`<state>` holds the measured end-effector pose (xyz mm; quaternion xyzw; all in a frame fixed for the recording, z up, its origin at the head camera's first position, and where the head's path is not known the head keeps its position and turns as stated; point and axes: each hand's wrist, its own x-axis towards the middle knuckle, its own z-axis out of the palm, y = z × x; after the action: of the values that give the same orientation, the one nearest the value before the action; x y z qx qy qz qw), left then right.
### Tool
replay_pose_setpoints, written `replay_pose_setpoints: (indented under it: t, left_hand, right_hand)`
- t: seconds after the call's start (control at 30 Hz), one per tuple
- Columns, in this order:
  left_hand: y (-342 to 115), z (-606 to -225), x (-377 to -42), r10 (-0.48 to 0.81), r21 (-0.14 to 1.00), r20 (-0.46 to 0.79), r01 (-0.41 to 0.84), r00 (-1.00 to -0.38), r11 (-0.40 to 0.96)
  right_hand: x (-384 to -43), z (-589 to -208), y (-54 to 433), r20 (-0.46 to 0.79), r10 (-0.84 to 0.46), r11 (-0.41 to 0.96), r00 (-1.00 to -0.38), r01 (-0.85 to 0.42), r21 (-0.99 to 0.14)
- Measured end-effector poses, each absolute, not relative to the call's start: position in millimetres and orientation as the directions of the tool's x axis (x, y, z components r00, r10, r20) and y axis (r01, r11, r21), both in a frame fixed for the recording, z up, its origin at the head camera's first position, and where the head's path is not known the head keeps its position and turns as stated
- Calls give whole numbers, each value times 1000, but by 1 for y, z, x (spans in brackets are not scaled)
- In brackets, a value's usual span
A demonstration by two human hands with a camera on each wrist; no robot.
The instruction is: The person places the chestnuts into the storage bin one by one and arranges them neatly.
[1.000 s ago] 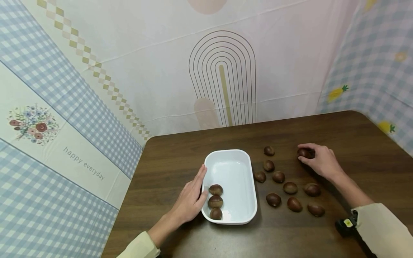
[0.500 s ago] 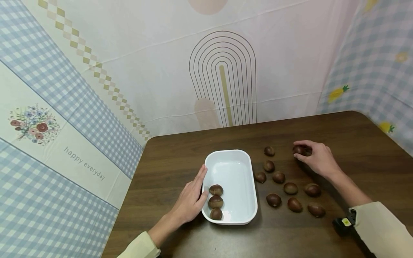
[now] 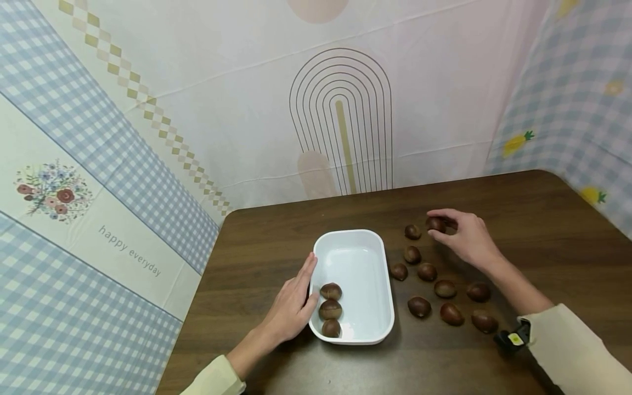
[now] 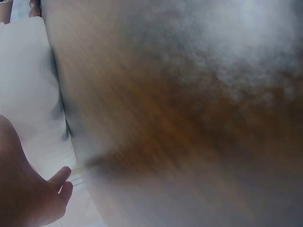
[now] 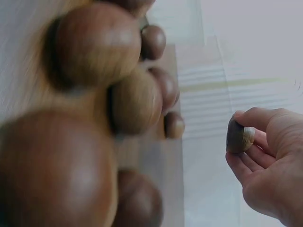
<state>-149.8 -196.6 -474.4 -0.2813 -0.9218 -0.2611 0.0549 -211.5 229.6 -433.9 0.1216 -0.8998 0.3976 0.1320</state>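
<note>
A chestnut point(image 3: 435, 224) is pinched between the thumb and fingers of my right hand point(image 3: 466, 237), at the back right of the table. The right wrist view shows the same chestnut point(image 5: 238, 136) held at the fingertips, its pale base facing the palm. My left hand point(image 3: 292, 303) rests with straight fingers along the left wall of a white rectangular dish point(image 3: 362, 285). Inside the dish, three chestnuts point(image 3: 330, 310) line up along its left side. The left wrist view catches part of my left hand point(image 4: 28, 189) beside the dish wall point(image 4: 28, 85).
Several loose chestnuts point(image 3: 445, 289) lie scattered on the brown wooden table point(image 3: 266, 247), right of the dish. One small chestnut point(image 3: 412, 231) sits just left of the held one. A patterned cloth point(image 3: 237, 109) hangs behind the table.
My right hand has carried its chestnut leftward, toward the small chestnut near the dish's far right. My left hand and the dish have stayed put.
</note>
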Motion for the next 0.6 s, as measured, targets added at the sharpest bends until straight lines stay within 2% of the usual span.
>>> replay_pose_setpoints:
  t: [0.6]
  left_hand:
    - [-197, -475, -151, 486, 459, 232, 535, -843, 709]
  right_hand:
    - [-219, -426, 167, 342, -174, 551, -923, -379, -744]
